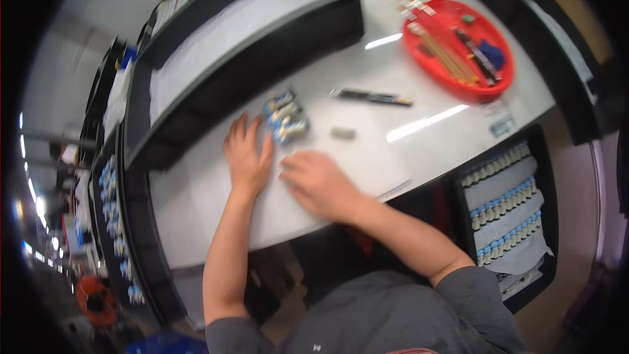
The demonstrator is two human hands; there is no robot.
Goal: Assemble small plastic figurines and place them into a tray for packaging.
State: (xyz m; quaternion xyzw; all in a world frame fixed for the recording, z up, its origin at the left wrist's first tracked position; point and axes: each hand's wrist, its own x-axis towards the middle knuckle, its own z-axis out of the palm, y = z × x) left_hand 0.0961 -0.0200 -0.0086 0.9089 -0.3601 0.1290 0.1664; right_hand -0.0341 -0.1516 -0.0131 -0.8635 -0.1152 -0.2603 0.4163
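My left hand lies flat on the white table, fingers spread, its fingertips just left of a small cluster of blue-and-silver parts. My right hand rests palm down beside it, fingers curled toward the left hand, holding nothing that I can see. A small grey block lies on the table to the right of the cluster. A long dark flat tool lies farther back.
A red round tray with sticks and small tools sits at the back right. A black shelf unit stands behind my hands. A black bin with rows of blue-capped pieces is at the right, below the table edge.
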